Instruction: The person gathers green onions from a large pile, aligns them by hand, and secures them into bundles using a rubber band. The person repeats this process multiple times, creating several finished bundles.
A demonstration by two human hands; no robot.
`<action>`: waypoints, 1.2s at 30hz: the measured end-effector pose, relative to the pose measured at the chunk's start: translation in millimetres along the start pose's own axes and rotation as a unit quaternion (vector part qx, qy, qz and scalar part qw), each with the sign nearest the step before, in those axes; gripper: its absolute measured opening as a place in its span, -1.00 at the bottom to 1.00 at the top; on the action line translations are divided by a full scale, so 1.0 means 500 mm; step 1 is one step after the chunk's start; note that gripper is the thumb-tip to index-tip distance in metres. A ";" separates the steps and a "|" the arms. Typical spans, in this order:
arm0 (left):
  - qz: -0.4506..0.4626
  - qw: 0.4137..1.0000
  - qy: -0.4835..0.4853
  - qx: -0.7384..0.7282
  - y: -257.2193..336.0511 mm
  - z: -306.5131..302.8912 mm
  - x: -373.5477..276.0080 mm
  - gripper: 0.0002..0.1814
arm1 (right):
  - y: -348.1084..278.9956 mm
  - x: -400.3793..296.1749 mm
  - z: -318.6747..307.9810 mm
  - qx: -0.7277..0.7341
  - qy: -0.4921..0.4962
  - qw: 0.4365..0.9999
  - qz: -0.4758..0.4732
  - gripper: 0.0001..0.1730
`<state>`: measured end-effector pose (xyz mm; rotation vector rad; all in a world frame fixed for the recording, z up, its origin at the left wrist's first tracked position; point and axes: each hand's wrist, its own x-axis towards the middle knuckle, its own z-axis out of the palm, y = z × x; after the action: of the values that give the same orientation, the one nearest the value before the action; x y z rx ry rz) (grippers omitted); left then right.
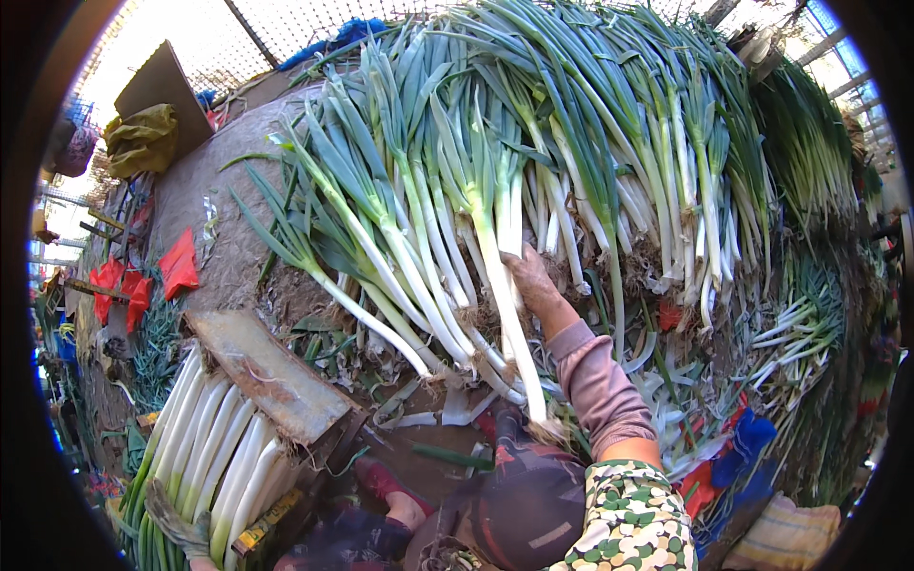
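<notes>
Long green onions [400, 235] with white stalks and rooted ends lie in a broad heap before me. My right hand [534, 282], bare, is closed around a thick onion stalk [508, 314] near the middle, its roots hanging towards my knees. Part of the grip is hidden behind the stalk. At lower left, my left hand [178, 527] wears a dirty glove and rests with fingers apart across trimmed-looking white stalks [221, 442]. Those stalks lie side by side in a metal rack, their root ends against a rusty metal plate [275, 375].
Peeled leaves and husks [664, 407] litter the ground at right, near a blue cloth [742, 442] and a striped cloth [785, 532]. More onions [800, 328] lie farther right. Red plastic scraps [178, 264] and a brown board [161, 100] are at left.
</notes>
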<state>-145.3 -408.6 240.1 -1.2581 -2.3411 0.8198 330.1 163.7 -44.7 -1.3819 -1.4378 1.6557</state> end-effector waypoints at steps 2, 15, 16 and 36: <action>0.007 1.000 0.020 -0.016 -0.002 0.007 -0.003 0.24 | -0.016 -0.041 -0.011 0.038 0.014 0.993 0.111 -0.51; -0.083 0.963 -0.231 0.113 0.026 -0.033 0.027 0.28 | -0.211 -0.553 -0.083 0.163 -0.056 0.971 0.164 -0.67; -0.098 0.958 -0.252 0.096 0.026 -0.052 0.040 0.14 | -0.222 -0.595 -0.086 0.168 -0.067 0.972 0.150 -0.66; -0.145 0.130 -0.375 -0.906 0.882 -0.646 0.046 -0.80 | -0.310 -0.930 -0.166 0.082 -0.142 0.986 -0.007 -0.59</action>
<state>300.8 -93.5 206.9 -0.0199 1.1419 1.3009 524.8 -171.1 266.8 -1.0757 -1.4196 1.9768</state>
